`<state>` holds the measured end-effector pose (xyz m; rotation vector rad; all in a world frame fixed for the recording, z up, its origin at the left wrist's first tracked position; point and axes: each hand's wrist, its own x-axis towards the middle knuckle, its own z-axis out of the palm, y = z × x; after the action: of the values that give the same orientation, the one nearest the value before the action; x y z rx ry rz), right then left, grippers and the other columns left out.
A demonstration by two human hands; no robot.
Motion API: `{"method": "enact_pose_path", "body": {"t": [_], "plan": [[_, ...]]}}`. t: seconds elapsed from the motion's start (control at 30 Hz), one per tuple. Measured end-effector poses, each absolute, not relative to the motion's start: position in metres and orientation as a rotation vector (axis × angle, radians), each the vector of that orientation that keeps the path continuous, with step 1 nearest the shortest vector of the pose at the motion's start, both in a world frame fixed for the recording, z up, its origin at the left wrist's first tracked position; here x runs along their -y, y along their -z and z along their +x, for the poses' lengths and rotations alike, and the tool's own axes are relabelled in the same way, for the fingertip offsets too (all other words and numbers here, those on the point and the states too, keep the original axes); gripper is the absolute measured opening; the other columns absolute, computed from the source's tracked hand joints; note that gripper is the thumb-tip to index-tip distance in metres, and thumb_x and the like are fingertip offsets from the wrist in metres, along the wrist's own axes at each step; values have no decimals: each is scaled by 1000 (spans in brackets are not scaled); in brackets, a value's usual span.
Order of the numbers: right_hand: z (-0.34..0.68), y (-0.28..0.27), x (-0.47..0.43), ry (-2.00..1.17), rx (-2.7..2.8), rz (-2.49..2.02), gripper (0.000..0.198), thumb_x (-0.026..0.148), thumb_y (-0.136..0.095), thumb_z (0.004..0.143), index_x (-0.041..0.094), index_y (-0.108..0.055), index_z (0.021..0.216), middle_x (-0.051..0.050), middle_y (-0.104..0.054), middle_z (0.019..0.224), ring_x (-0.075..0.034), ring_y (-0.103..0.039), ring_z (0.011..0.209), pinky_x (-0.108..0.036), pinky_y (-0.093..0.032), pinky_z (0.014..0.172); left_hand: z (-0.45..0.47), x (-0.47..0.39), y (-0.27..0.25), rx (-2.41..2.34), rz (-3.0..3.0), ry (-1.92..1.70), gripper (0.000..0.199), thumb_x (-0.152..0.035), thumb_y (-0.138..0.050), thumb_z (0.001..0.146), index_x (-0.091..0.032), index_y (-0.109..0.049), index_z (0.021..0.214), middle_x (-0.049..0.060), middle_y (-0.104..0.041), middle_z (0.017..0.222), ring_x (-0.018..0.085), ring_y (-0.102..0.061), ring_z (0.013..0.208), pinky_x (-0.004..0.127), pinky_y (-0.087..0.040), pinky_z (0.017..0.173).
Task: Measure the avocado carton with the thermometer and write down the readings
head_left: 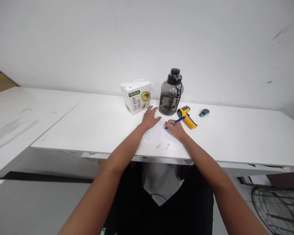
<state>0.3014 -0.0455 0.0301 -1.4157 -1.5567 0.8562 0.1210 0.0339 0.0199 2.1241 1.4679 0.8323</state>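
A sheet of paper (154,133) with rows of handwriting lies on the white desk between my arms. My right hand (175,128) grips a blue pen (178,120), its tip down at the paper's right part. Over the upper left of the sheet rests my left hand (150,118), fingers spread and holding nothing. Just beyond its fingertips stands a white carton (137,98) printed with avocados. A dark translucent water jug (168,98) stands upright behind the paper. Close to the pen's upper end lies a yellow infrared thermometer (188,120).
A small blue-grey object (204,112), too small to name, lies right of the thermometer. The desk (245,137) meets a white wall at the back. A brown cardboard box (0,80) is at far left, and a metal wire rack (279,204) is low at right.
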Motion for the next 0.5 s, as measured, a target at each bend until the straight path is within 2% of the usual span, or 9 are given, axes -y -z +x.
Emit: {"method": "enact_pose_path", "body": {"t": [0.13, 0.23, 0.3, 0.4, 0.5], "plan": [[305, -37, 47, -876, 1433, -1407, 39, 55, -60, 84, 21, -66, 65, -2, -64, 68, -20, -59, 73, -34, -48, 77, 122, -33, -21, -1493, 2131, -807, 62, -42, -69, 87, -24, -51, 144, 17, -34, 165, 40, -43, 148, 55, -37, 120], [310, -41, 46, -862, 1364, -1415, 52, 69, -51, 89, 21, -69, 80, -1, -59, 66, -19, -56, 68, -34, -47, 73, 123, -32, -23, -1509, 2109, -806, 56, -42, -69, 88, -23, -53, 137, 18, -33, 165, 41, -43, 148, 55, -38, 119], [315, -41, 44, -750, 1395, -1453, 54, 72, -50, 90, 21, -69, 88, -2, -61, 70, -20, -57, 71, -34, -47, 75, 123, -31, -23, -1509, 2092, -816, 49, -43, -69, 89, -22, -54, 131, 18, -35, 163, 40, -44, 147, 55, -39, 118], [322, -36, 38, -471, 1608, -1506, 45, 61, -57, 91, 19, -70, 101, -8, -70, 90, -23, -63, 82, -36, -49, 82, 123, -31, -23, -1475, 2072, -887, 38, -41, -65, 92, -22, -54, 123, 17, -40, 157, 34, -45, 146, 52, -40, 118], [326, -28, 34, -330, 1837, -1543, 40, 36, -52, 93, 17, -68, 124, -13, -72, 116, -26, -66, 96, -38, -50, 89, 122, -32, -23, -1462, 2121, -1033, 30, -36, -61, 94, -22, -55, 119, 16, -47, 151, 32, -44, 145, 52, -38, 119]]}}
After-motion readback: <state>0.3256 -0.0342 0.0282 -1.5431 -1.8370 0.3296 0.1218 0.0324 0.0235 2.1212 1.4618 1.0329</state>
